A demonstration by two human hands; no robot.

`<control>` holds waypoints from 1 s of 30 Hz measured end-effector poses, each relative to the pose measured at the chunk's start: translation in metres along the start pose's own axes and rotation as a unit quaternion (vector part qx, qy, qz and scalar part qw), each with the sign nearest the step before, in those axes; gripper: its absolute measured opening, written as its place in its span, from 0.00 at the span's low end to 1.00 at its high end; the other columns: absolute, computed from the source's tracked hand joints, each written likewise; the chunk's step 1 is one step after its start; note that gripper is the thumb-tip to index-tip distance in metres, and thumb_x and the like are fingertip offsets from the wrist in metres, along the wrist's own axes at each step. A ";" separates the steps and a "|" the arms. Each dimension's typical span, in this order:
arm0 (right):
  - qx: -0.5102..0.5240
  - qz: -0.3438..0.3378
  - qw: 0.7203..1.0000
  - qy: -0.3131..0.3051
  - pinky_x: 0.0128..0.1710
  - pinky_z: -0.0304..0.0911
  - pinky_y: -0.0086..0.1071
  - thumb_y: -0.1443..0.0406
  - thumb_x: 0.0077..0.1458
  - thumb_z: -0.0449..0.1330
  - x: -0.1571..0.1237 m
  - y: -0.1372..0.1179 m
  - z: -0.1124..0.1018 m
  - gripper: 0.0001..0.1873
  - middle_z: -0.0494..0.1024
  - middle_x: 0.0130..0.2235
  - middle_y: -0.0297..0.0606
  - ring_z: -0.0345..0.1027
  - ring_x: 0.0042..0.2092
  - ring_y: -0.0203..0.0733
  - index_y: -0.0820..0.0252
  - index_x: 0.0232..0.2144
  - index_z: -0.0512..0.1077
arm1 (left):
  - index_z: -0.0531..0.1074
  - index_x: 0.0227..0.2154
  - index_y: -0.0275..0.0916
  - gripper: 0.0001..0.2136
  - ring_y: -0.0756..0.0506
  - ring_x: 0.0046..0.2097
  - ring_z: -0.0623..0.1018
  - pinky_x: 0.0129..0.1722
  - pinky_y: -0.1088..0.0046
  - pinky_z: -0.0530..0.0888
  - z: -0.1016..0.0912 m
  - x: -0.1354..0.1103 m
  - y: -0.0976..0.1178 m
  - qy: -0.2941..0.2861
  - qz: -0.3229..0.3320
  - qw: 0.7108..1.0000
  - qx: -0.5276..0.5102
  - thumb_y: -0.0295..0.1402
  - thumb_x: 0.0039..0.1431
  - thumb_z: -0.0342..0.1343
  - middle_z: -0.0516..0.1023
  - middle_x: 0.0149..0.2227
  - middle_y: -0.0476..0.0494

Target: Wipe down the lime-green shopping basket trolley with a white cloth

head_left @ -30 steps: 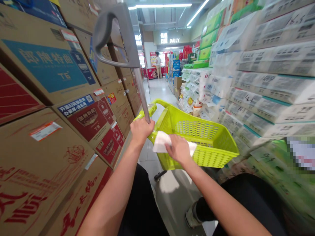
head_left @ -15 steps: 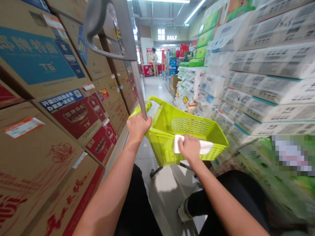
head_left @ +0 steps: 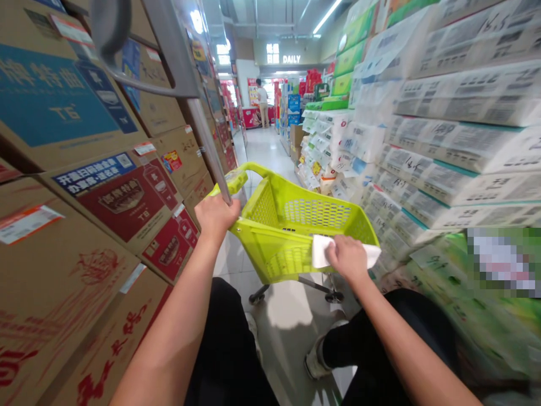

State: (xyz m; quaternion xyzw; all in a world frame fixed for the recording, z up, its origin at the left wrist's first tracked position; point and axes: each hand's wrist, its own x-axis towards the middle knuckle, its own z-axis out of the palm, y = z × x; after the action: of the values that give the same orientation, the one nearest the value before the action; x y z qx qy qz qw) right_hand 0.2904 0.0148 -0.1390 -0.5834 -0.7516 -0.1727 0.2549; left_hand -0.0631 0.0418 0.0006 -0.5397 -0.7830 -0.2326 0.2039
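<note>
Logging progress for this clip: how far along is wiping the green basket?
Done: the white cloth has crossed the near rim of the green basket from its left end. In hand: right hand presses it at the right corner; left hand grips the pole. Left: other rims, seemingly.

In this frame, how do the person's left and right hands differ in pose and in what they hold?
The left hand is closed in a fist around the grey handle pole; the right hand is palm down, holding a white cloth. The left hand sits at the left corner of the green basket, the right hand on its right rim. Both are bare.
</note>
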 end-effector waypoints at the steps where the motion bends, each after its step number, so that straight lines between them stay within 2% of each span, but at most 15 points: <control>1: -0.019 0.018 1.000 0.002 0.36 0.47 0.36 0.60 0.62 0.47 -0.007 0.019 0.000 0.15 0.72 0.29 0.41 0.62 0.34 0.45 0.59 0.28 0.68 | 0.79 0.37 0.35 0.24 0.33 0.42 0.78 0.39 0.63 0.69 0.000 -0.002 -0.001 0.003 -0.003 1.000 0.000 0.44 0.58 0.41 0.80 0.35 0.31; 3: -0.050 0.072 0.996 0.016 0.35 0.47 0.36 0.62 0.61 0.47 -0.013 0.041 0.002 0.15 0.72 0.27 0.42 0.61 0.32 0.44 0.60 0.26 0.68 | 0.79 0.36 0.35 0.24 0.33 0.42 0.78 0.39 0.63 0.69 0.000 -0.006 0.001 0.010 -0.011 1.000 -0.005 0.44 0.59 0.41 0.80 0.35 0.32; 4: -0.058 0.105 0.992 0.028 0.35 0.46 0.36 0.63 0.60 0.47 -0.012 0.042 0.003 0.15 0.72 0.27 0.42 0.61 0.32 0.44 0.60 0.25 0.68 | 0.79 0.36 0.35 0.24 0.34 0.42 0.78 0.39 0.63 0.69 -0.001 -0.009 0.003 0.015 -0.013 1.000 -0.011 0.45 0.59 0.40 0.80 0.35 0.32; 6: -0.051 0.154 0.985 0.053 0.37 0.46 0.36 0.64 0.59 0.47 -0.004 0.022 0.006 0.15 0.73 0.27 0.43 0.61 0.33 0.44 0.61 0.25 0.69 | 0.79 0.36 0.36 0.24 0.34 0.41 0.78 0.39 0.62 0.69 -0.002 -0.013 0.011 0.022 -0.012 0.999 -0.026 0.46 0.60 0.40 0.80 0.34 0.32; 8: -0.009 0.158 0.985 0.064 0.39 0.47 0.37 0.65 0.59 0.47 0.013 -0.024 0.008 0.15 0.74 0.29 0.44 0.62 0.35 0.45 0.62 0.26 0.71 | 0.79 0.35 0.36 0.24 0.35 0.40 0.78 0.39 0.62 0.69 -0.002 -0.016 0.021 0.024 -0.006 0.999 -0.040 0.46 0.61 0.40 0.80 0.34 0.33; 12: 0.106 0.118 0.985 0.065 0.43 0.47 0.37 0.63 0.63 0.46 0.056 -0.136 0.005 0.17 0.76 0.33 0.42 0.63 0.38 0.44 0.61 0.30 0.71 | 0.79 0.35 0.35 0.23 0.35 0.38 0.79 0.37 0.62 0.69 -0.001 -0.018 0.042 0.015 0.001 0.998 -0.053 0.45 0.60 0.42 0.80 0.33 0.32; 14: 0.134 0.105 0.983 0.068 0.43 0.46 0.36 0.62 0.66 0.44 0.071 -0.171 0.002 0.18 0.76 0.34 0.40 0.63 0.38 0.44 0.60 0.31 0.70 | 0.79 0.35 0.35 0.22 0.35 0.38 0.79 0.37 0.62 0.70 0.000 -0.016 0.044 0.013 0.004 0.998 -0.054 0.44 0.60 0.43 0.80 0.33 0.32; 15: 0.138 0.085 0.985 0.065 0.43 0.46 0.36 0.61 0.67 0.44 0.075 -0.178 0.002 0.18 0.76 0.34 0.40 0.63 0.39 0.43 0.60 0.32 0.70 | 0.79 0.36 0.35 0.22 0.35 0.38 0.79 0.38 0.62 0.70 0.001 -0.014 0.043 0.012 0.006 0.998 -0.054 0.44 0.60 0.43 0.80 0.33 0.32; 17: 0.131 0.029 0.990 0.050 0.42 0.46 0.35 0.58 0.67 0.45 0.074 -0.172 0.003 0.18 0.76 0.35 0.39 0.63 0.39 0.43 0.60 0.34 0.70 | 0.79 0.36 0.35 0.21 0.35 0.39 0.79 0.38 0.62 0.70 0.002 -0.008 0.033 0.008 0.010 0.998 -0.055 0.44 0.59 0.44 0.80 0.33 0.32; 20: 0.087 -0.019 0.996 0.017 0.40 0.47 0.34 0.57 0.66 0.46 0.054 -0.118 0.008 0.18 0.75 0.33 0.40 0.64 0.37 0.42 0.60 0.33 0.70 | 0.79 0.36 0.34 0.21 0.34 0.41 0.79 0.39 0.63 0.70 0.007 0.003 0.011 0.005 0.009 0.999 -0.052 0.43 0.58 0.45 0.80 0.33 0.32; 24: 0.016 0.039 0.999 0.011 0.38 0.48 0.35 0.60 0.65 0.45 0.015 -0.015 0.014 0.20 0.73 0.28 0.40 0.64 0.34 0.43 0.61 0.28 0.69 | 0.79 0.35 0.33 0.21 0.34 0.41 0.78 0.38 0.63 0.69 0.013 0.014 -0.016 0.020 -0.009 0.999 -0.038 0.43 0.57 0.45 0.79 0.33 0.31; 26: -0.003 0.082 0.996 0.024 0.38 0.48 0.35 0.61 0.65 0.44 0.003 0.020 0.015 0.21 0.73 0.27 0.42 0.64 0.33 0.43 0.61 0.26 0.70 | 0.79 0.35 0.33 0.22 0.34 0.41 0.78 0.38 0.62 0.69 0.014 0.014 -0.022 0.026 -0.019 0.999 -0.035 0.44 0.57 0.45 0.79 0.33 0.31; 28: -0.016 0.131 0.991 0.036 0.38 0.48 0.35 0.61 0.65 0.43 0.004 0.027 0.017 0.23 0.74 0.28 0.44 0.64 0.33 0.43 0.62 0.25 0.71 | 0.79 0.36 0.33 0.23 0.34 0.41 0.78 0.39 0.62 0.69 0.012 0.010 -0.021 0.029 -0.028 0.999 -0.035 0.45 0.58 0.44 0.79 0.33 0.31; 30: -0.013 0.159 0.986 0.038 0.37 0.48 0.36 0.60 0.65 0.44 0.015 0.003 0.018 0.24 0.76 0.28 0.46 0.65 0.33 0.44 0.64 0.26 0.73 | 0.79 0.36 0.34 0.23 0.34 0.41 0.78 0.40 0.62 0.69 0.008 0.004 -0.016 0.030 -0.031 0.998 -0.035 0.45 0.58 0.43 0.79 0.34 0.31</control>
State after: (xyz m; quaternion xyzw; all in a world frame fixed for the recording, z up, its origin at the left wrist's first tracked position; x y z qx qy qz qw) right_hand 0.2871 0.0378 -0.1446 -0.6919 -0.6367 -0.1620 0.2995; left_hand -0.0796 0.0445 -0.0064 -0.5147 -0.7844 -0.2822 0.2004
